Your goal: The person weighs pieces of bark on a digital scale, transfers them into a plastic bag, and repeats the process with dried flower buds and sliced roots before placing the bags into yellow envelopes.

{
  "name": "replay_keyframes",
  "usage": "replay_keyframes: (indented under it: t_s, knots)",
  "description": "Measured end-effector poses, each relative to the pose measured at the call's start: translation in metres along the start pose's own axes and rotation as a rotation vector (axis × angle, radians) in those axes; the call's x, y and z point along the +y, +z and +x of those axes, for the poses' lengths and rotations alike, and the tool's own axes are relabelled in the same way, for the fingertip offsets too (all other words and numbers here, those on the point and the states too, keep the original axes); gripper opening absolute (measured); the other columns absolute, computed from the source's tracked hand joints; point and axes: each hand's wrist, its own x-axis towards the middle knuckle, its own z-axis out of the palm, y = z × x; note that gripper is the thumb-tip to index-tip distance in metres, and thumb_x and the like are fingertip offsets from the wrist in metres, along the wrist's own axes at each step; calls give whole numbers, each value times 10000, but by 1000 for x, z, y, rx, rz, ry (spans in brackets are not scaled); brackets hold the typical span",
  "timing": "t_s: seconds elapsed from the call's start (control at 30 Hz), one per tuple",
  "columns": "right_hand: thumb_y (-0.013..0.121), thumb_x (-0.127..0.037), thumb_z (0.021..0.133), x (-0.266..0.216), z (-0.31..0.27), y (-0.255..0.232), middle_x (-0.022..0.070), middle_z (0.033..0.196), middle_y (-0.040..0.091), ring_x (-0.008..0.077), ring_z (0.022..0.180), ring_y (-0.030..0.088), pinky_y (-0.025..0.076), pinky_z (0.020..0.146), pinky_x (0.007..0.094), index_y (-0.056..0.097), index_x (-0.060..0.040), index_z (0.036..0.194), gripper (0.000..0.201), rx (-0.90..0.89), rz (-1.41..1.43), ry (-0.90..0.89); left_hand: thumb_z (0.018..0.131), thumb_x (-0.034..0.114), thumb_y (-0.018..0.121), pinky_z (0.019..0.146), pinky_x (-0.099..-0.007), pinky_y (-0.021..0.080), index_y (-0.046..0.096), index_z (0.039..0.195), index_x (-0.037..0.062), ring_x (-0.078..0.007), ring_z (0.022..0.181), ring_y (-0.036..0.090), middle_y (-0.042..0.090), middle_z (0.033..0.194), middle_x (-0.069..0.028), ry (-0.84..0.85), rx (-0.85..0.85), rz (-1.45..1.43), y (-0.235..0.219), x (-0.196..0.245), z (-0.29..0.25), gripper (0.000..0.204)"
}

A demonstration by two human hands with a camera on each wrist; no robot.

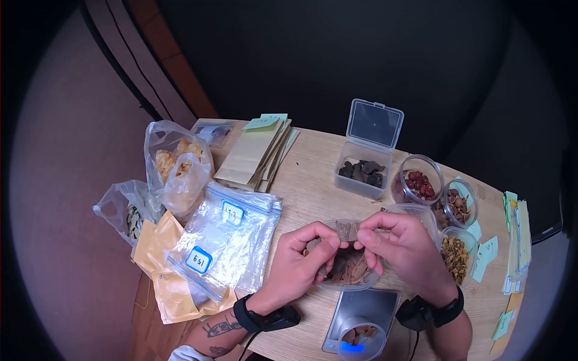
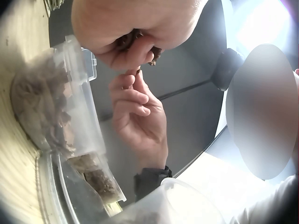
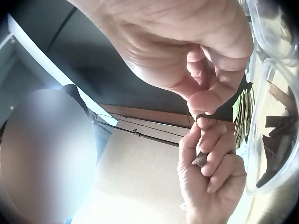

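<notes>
Both hands meet over an open plastic tub [image 1: 328, 287] of brown bark strips [image 1: 355, 271]. Between them is a small rough piece of bark [image 1: 346, 230], with my left hand [image 1: 301, 253] pinching one end and my right hand [image 1: 400, 246] the other. More bark [image 3: 200, 159] is tucked in the curled fingers of the left hand. Below the hands sits a silver digital scale [image 1: 344, 316] with a lit blue display. A round clear cup [image 1: 380, 346] on it holds a few bark pieces [image 1: 361, 333].
Behind the hands stands a lidded box [image 1: 361, 188] of dark pieces. To the right are tubs of red dried fruit [image 1: 418, 185], brown pods [image 1: 459, 207] and yellow-brown dried bits [image 1: 456, 259]. Zip bags [image 1: 232, 240], paper envelopes [image 1: 250, 150] and plastic bags [image 1: 180, 165] lie left.
</notes>
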Motion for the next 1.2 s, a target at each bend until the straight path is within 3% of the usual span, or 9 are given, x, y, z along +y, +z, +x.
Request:
replay_keyframes:
  t_s: [0.27,0.37,0.43,0.57,0.63,0.93,1.13,1.2]
  knots:
    - [641,-103,966,-4,-1,3,65,881,637,72,669,595,493,561,212,649,75,1018,186,34,-56,-27,996,140,591,423,-198,314,634,933,4,-49,454,441,571,628,-25,43,44,38,-2,-1,0,156]
    - [671,-71,935,2,-2,11,61,888,644,79,685,617,517,576,220,666,74,990,156,91,-96,-147,936,116,668,494,-219,398,686,902,0,-53,557,527,612,675,-15,208,139,195,-2,-10,0,123]
    - [696,-42,903,2,-3,15,65,894,651,90,699,636,536,595,224,683,62,964,122,137,-120,-226,882,78,700,521,-233,422,690,870,-15,-88,581,560,633,690,-47,418,179,411,-3,-6,0,94]
    - [734,-9,825,1,-6,22,82,899,662,130,717,669,548,612,238,705,19,904,89,205,-564,-592,789,32,736,500,-257,410,685,789,-33,-121,548,549,616,655,-70,730,229,582,1,0,0,83]
    - [746,1,792,0,-7,25,85,899,665,146,707,674,547,606,242,711,-1,881,96,223,-724,-746,770,27,744,501,-253,415,691,789,-31,-132,538,551,622,660,-77,771,238,629,2,2,-3,81]
    - [752,-4,796,1,-9,24,82,913,679,145,696,684,556,600,255,686,-6,910,132,211,-704,-734,764,22,766,483,-256,451,701,820,-25,-142,534,590,611,667,-84,768,173,690,0,8,-8,99]
    - [686,37,808,0,-9,25,82,827,672,126,688,680,542,597,236,636,1,930,136,275,-594,-574,723,-7,728,484,-266,428,686,765,-16,-153,517,571,600,630,-81,763,224,722,-5,11,-1,60]
    - [637,42,790,-5,-7,18,76,746,629,164,635,647,520,582,264,613,-10,897,122,193,-717,-551,728,-9,708,513,-256,429,675,753,-17,-145,537,577,606,625,-84,703,285,655,-10,13,3,42]
